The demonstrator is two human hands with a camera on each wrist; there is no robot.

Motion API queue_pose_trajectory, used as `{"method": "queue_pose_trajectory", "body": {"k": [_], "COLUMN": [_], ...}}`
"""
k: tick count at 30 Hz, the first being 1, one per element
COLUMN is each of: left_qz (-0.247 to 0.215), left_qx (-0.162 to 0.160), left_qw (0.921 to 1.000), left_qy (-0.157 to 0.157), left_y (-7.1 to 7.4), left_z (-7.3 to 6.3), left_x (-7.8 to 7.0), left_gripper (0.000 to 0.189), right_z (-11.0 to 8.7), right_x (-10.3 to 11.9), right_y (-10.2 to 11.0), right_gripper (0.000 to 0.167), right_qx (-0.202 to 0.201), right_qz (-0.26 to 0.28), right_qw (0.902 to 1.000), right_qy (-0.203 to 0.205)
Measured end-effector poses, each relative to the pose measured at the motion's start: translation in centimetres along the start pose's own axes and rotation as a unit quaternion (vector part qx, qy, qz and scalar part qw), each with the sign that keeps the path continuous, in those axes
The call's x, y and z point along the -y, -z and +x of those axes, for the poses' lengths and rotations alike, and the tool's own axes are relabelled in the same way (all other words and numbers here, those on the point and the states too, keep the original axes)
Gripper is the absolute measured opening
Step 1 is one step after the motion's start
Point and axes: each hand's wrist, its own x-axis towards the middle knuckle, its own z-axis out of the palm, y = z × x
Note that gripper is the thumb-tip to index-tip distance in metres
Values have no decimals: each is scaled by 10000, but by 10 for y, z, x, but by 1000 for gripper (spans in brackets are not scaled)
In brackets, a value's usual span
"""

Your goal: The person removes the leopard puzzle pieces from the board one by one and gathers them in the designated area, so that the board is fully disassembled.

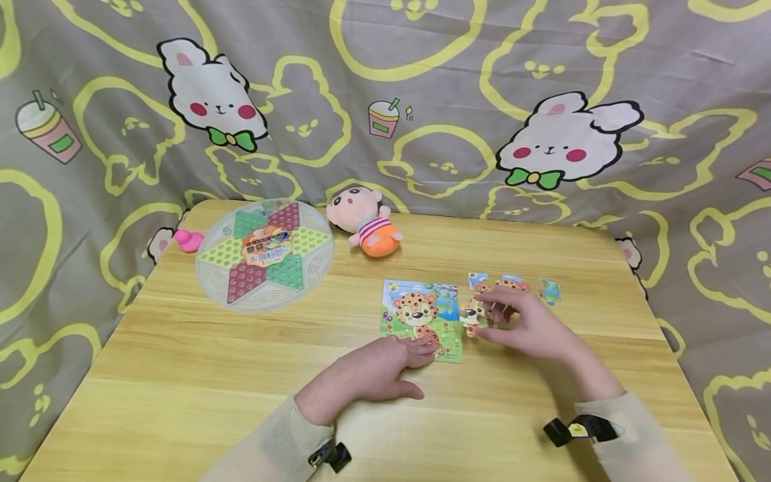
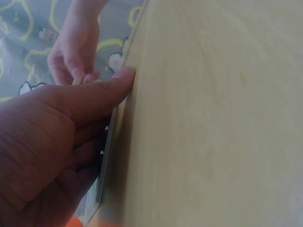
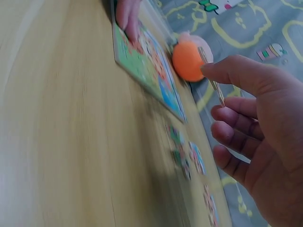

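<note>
A square leopard jigsaw puzzle (image 1: 415,304) lies on the wooden table, its picture showing a spotted cub on grass. My left hand (image 1: 385,365) rests on the lower part of it with fingers laid flat and the thumb on the table. Just right of the puzzle, my right hand (image 1: 527,321) pinches a jigsaw piece (image 1: 472,313) between thumb and index finger. The right wrist view shows this piece (image 3: 211,78) edge-on, held above the table. Loose pieces (image 1: 550,291) lie beyond the right hand, some partly hidden by it.
A round Chinese checkers board (image 1: 265,254) lies at the left back, with a pink toy duck (image 1: 189,239) beside it. A plush doll (image 1: 367,224) in orange shorts lies near the back edge. A patterned curtain (image 1: 434,94) hangs behind the table (image 1: 241,375).
</note>
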Motion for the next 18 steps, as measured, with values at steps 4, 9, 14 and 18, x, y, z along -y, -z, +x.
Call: {"method": "queue_pose_trajectory", "body": {"k": [4,9,14,18], "left_qz": [26,46,73,37], "left_qx": [10,9,27,54], "left_qw": [10000,10000,10000,9999], "left_qy": [21,12,21,91], "left_y": [0,1,2,3], "left_z": [0,0,0,-1], "left_x": [-1,-2,-3,-3], "left_gripper": [68,68,68,68], "right_z": [-12,-25,-37,-44], "right_x": [-3,-8,-16,-23], "right_y": [11,24,36,43], "right_gripper": [53,53,54,54], "right_qx": [-81,-216,-223,-111], "right_qz": [-57,-99,-190,-290], "right_qw": [10000,9996,9993,9993], "right_qy": [0,-144,-240,-215]}}
